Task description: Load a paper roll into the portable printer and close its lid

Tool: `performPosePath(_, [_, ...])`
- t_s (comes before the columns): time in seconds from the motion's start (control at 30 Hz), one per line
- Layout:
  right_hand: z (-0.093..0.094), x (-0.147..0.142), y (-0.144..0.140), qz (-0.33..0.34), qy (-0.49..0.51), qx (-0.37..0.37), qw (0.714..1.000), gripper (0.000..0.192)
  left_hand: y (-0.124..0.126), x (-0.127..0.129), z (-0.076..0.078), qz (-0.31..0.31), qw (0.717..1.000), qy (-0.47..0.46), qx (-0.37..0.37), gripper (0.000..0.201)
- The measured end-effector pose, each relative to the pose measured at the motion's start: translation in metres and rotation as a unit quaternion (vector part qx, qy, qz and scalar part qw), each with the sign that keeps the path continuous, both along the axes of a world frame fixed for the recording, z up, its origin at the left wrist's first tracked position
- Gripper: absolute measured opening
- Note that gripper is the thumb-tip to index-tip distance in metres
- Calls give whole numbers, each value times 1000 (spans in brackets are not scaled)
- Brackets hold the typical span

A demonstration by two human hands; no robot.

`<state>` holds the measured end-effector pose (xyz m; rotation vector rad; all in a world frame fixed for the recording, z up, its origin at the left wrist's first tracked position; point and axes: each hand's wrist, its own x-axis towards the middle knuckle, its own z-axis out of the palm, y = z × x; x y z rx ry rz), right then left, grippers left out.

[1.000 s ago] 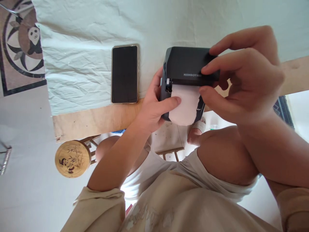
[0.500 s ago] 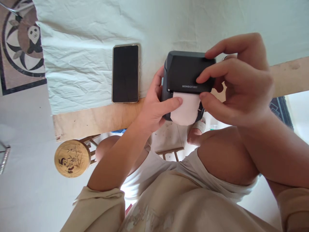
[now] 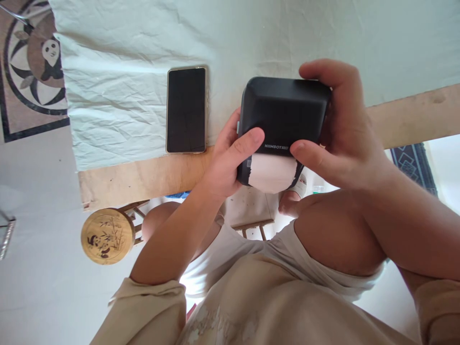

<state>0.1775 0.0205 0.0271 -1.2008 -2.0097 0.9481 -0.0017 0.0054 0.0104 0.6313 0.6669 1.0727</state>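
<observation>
A small black label printer [image 3: 282, 115] is held over the near edge of the table between both my hands. A strip of white label paper [image 3: 271, 173] sticks out of its front slot. My left hand [image 3: 230, 160] grips the printer's left side, thumb pressed on the lid near the slot. My right hand [image 3: 341, 132] wraps the right side, fingers over the back corner and thumb on the lid's front edge. The lid lies flat down on the body.
A dark smartphone [image 3: 186, 109] lies face up on the pale cloth [image 3: 125, 86] left of the printer. The bare wooden table edge [image 3: 143, 177] runs below it. A round stool with a panda picture [image 3: 107, 235] stands on the floor at left. My knees are under the table.
The printer's lid has come down from partly raised to flat over the paper roll. My right hand moved from the lid's top to gripping the right side, and my left thumb went from the paper to the lid.
</observation>
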Motion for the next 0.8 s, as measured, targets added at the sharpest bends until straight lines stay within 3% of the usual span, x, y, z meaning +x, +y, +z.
performPosePath(0.17, [1,-1,2,15,-4,3,1000,71,2,-4,2,-15,999,29,5,33])
performPosePath(0.37, [3,-3,0,10,-41,22,999,70,3,-7,0,-29,999,-8,29,26])
performPosePath(0.63, [1,-2,0,21,-26,51,998,66,-2,2,2,32,999,-11,29,19])
performPosePath(0.8, [-2,-4,-3,-16,-15,90,996,60,0,3,9,17,999,-33,-8,25])
